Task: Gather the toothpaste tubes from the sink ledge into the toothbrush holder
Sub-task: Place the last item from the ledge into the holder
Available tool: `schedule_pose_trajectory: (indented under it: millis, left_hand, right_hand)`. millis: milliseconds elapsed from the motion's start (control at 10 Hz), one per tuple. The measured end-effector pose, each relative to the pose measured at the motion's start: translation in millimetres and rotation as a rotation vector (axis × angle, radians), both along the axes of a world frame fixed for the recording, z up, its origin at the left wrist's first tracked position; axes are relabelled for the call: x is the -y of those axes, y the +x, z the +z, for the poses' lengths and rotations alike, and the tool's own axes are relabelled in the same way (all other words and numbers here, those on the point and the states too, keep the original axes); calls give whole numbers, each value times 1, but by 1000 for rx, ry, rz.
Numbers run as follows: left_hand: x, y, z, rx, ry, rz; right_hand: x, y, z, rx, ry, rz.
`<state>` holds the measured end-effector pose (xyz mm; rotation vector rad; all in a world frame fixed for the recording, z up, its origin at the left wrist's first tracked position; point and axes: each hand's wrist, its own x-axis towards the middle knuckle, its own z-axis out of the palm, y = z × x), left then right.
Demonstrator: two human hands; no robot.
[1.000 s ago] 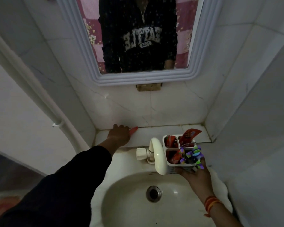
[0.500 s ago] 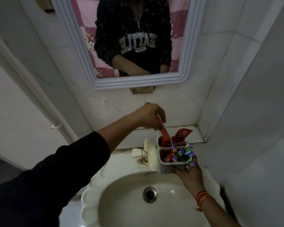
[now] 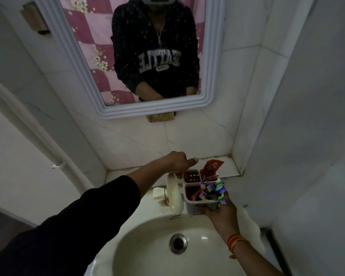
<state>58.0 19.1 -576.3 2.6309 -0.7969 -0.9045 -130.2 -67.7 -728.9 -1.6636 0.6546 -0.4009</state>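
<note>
My right hand [image 3: 222, 211] grips the white four-compartment toothbrush holder [image 3: 192, 209] from below, over the basin's back rim. A red toothpaste tube [image 3: 213, 166] sticks out of its back-right compartment. Another red-orange tube [image 3: 195, 193] leans in the front-left one. Purple and green toothbrush heads [image 3: 213, 189] fill the front-right one. My left hand [image 3: 178, 162] hovers just above and left of the back-left compartment, fingers curled, thumb out, nothing visible in it. No tube shows on the visible part of the sink ledge [image 3: 127, 173].
A white curved faucet [image 3: 173, 194] stands right beside the holder's left side. The basin with its drain [image 3: 177, 243] lies below. Tiled walls close in behind and on the right. A framed mirror [image 3: 213, 56] hangs above; a white pipe [image 3: 38, 134] runs down the left wall.
My left hand picked a red tube off the ledge, carried it right to the holder and pushed it down into a back compartment. The tube is out of my fingers now.
</note>
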Motion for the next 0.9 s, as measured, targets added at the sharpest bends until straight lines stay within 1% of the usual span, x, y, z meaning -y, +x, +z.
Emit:
schedule_pose_trajectory:
  millis: [100, 200, 300, 400, 500, 600, 700, 800, 900]
  left_hand:
    - [13, 6, 3, 20, -129, 116]
    - [27, 14, 4, -153, -317, 329]
    - [49, 16, 2, -311, -462, 480]
    - [73, 14, -4, -380, -535, 553]
    - [85, 12, -8, -405, -585, 584]
    - [84, 10, -9, -456, -667, 626]
    - [80, -1, -5, -433, -621, 595]
    - [73, -8, -3, -320, -468, 509]
    - [59, -22, 14, -182, -410, 415]
  right_hand:
    - [16, 9, 9, 11, -40, -34]
    - [47, 29, 23, 14, -53, -40]
    - [79, 47, 36, 26, -47, -49]
    - [103, 61, 36, 1, -6, -66]
    - [120, 70, 32, -42, 41, -74]
    - [132, 74, 30, -80, 22, -48]
    - [136, 73, 36, -99, 22, -20]
    - [136, 69, 36, -159, 15, -25]
    - [121, 52, 40, -225, 8, -54]
